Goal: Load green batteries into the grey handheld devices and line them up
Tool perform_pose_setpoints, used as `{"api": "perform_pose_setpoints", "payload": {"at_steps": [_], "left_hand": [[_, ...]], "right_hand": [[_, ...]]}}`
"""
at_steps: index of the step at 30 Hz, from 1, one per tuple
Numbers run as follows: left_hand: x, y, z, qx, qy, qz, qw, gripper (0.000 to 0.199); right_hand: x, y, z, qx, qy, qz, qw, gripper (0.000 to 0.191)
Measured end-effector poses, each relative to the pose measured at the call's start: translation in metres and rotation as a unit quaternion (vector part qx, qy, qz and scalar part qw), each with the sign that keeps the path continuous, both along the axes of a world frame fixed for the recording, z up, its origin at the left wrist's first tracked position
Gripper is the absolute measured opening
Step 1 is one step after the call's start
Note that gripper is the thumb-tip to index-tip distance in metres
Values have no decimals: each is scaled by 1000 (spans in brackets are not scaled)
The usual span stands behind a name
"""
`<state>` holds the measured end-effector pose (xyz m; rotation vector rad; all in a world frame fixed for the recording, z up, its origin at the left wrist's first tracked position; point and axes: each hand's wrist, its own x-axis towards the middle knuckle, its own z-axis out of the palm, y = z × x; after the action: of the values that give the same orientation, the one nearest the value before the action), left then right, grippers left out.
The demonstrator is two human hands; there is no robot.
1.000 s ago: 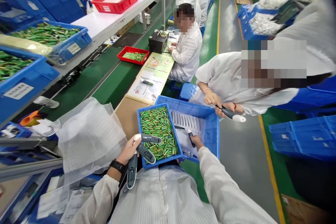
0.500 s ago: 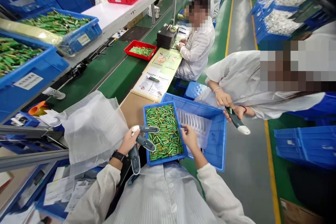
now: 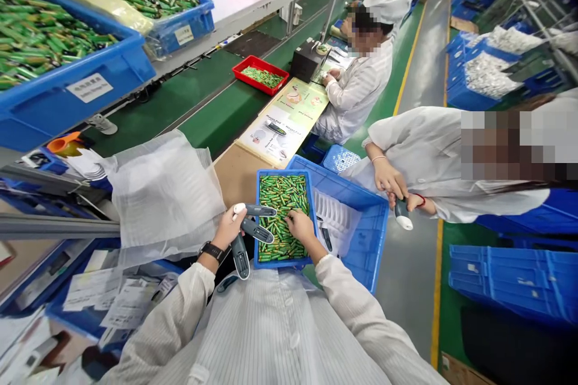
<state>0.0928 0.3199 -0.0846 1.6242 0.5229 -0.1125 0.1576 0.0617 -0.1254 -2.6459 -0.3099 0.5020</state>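
The step in hand seems to be the picking of small green cylinders with golden ends (image 3: pixel 282 192), which fill a shallow blue plastic tray (image 3: pixel 271 264) in front of the person. The right hand (image 3: pixel 300 227) is over the right part of this tray, its fingers curled and pointing down among the cylinders; whether they already pinch one, I cannot tell. The left hand (image 3: pixel 228 227) is at the left edge of the tray and pinches three long dark-grey casings with white ends (image 3: pixel 258 231), which are spread like a fan, with their hollow sides visible. Two of them reach over the tray, and the third points down outside it. In my judgement, the next move calls for closing the right fingers on a cylinder and freeing it from its crowded neighbours, while the left fingers hold the casings steady. Just beside, a larger blue plastic crate (image 3: pixel 370 228) contains a dark casing (image 3: pixel 326 239) on a pale moulded sheet (image 3: pixel 345 222).
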Motion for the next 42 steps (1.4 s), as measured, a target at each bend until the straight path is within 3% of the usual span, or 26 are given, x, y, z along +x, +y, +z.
{"api": "perform_pose_setpoints", "payload": {"at_steps": [3, 6, 11, 14, 18, 20, 24, 26, 29, 31, 34, 36, 37, 39, 40, 42], "left_hand": [[-1, -3, 8, -18, -9, 11, 1000, 51], [-1, -9, 20, -25, -26, -13, 999, 49], [2, -27, 33, 34, -69, -81, 994, 43], [4, -37, 38, 43, -70, -109, 991, 43], [5, -46, 45, 65, -68, -117, 989, 44], [4, -51, 46, 66, -70, -114, 989, 44], [1, -59, 45, 41, -45, -92, 994, 46], [-2, -63, 42, 28, -30, -82, 996, 47], [-9, -64, 33, 32, -17, -74, 997, 49], [-14, -59, 24, 47, -10, -71, 996, 49], [-19, -42, 12, 63, -6, -62, 996, 50], [-19, -26, 9, 62, -1, -23, 998, 52], [-18, -18, 10, 58, 3, 4, 998, 53], [-15, -3, 16, 49, 7, 55, 997, 53], [-12, 3, 21, 45, 6, 71, 996, 52], [-7, 12, 32, 45, -4, 85, 995, 50]], "right_hand": [[-16, -14, 15, 39, -42, -25, 998, 25], [-33, -25, 40, 133, -99, -37, 985, 28], [-51, -19, 88, 262, -159, -17, 952, 20], [-54, -17, 99, 295, -172, -16, 940, 16], [-57, -22, 93, 336, -153, -49, 928, 14], [-59, -22, 86, 388, -109, -109, 909, 16], [-59, -17, 71, 534, 58, -250, 806, 29], [-61, -13, 64, 567, 118, -289, 763, 33], [-68, -7, 50, 579, 183, -335, 720, 35], [-73, -3, 36, 579, 215, -341, 709, 37], [-71, 3, 14, 562, 236, -306, 731, 40], [-58, 4, 3, 513, 207, -281, 785, 42], [-49, 4, 0, 463, 173, -260, 830, 40], [-32, 4, -4, 291, 92, -181, 935, 32], [-24, 5, -5, 195, 59, -134, 970, 28], [-14, 6, -5, 51, 33, -61, 996, 22]]}}
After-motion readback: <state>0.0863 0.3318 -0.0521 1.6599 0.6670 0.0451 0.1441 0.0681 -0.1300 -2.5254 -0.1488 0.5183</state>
